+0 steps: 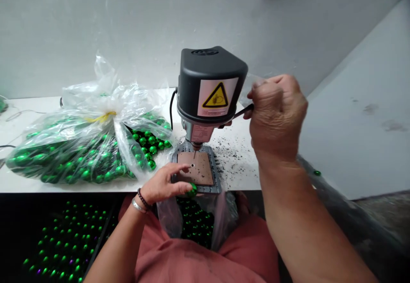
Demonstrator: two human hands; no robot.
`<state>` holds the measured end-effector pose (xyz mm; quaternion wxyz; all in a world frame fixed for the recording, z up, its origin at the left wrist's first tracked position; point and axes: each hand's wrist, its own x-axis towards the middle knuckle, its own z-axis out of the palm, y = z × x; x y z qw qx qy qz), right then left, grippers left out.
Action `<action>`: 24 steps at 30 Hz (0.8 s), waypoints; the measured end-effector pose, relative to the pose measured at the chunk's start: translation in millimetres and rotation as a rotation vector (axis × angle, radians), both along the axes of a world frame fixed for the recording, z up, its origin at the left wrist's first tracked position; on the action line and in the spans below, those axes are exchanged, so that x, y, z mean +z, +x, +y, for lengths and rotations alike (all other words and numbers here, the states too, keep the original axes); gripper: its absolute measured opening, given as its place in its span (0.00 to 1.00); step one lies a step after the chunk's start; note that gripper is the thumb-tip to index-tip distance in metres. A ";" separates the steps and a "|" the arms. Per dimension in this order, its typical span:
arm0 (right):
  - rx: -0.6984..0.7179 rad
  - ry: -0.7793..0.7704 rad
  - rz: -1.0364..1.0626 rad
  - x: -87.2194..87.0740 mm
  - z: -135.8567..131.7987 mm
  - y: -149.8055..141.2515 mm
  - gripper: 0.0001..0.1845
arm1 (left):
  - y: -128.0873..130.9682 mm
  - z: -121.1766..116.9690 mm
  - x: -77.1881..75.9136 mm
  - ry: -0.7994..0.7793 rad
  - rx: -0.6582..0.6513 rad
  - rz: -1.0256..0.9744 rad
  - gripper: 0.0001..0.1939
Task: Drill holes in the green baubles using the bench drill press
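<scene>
A black bench drill press (213, 84) stands in front of me, with a yellow warning label on its head. My right hand (277, 108) is closed around the end of its feed lever (243, 111). Below the chuck (196, 145), a brown board (201, 172) with a small hole lies on the grey base. My left hand (168, 180) is over the front left of the board, thumb and fingers apart. A shiny green ball (192, 190) is by the thumb tip at the board's front edge; whether they touch is unclear.
A clear plastic bag (86, 146) full of green balls, tied with yellow string, lies left on the white table (238, 142). Dark shavings litter the table right of the base. An open bag (195, 223) of green balls sits at my lap. More balls (67, 240) are below left.
</scene>
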<state>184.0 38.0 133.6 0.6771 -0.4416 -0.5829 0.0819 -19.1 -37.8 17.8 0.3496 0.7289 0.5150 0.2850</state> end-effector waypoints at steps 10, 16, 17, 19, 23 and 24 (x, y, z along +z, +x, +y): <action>0.003 -0.025 0.027 1.2 -1.7 -1.7 0.15 | -38.7 54.1 -31.3 0.077 0.749 0.677 0.23; 0.010 0.002 0.049 -1.2 -1.5 -2.0 0.15 | -17.5 36.5 -55.5 0.186 0.720 0.770 0.23; 0.012 0.005 0.052 -1.4 -1.9 -2.1 0.15 | -17.6 36.1 -57.1 0.207 0.689 0.723 0.23; 0.015 0.007 0.059 -1.7 -2.7 -2.5 0.15 | -20.8 37.0 -54.8 0.225 0.649 0.548 0.22; 0.007 -0.004 0.061 -1.5 -4.6 -3.6 0.15 | -24.7 34.5 -31.4 -0.038 0.665 -0.212 0.22; 0.009 -0.007 0.063 -1.4 -5.0 -3.8 0.15 | -23.3 32.2 -23.9 -0.146 0.627 -0.461 0.22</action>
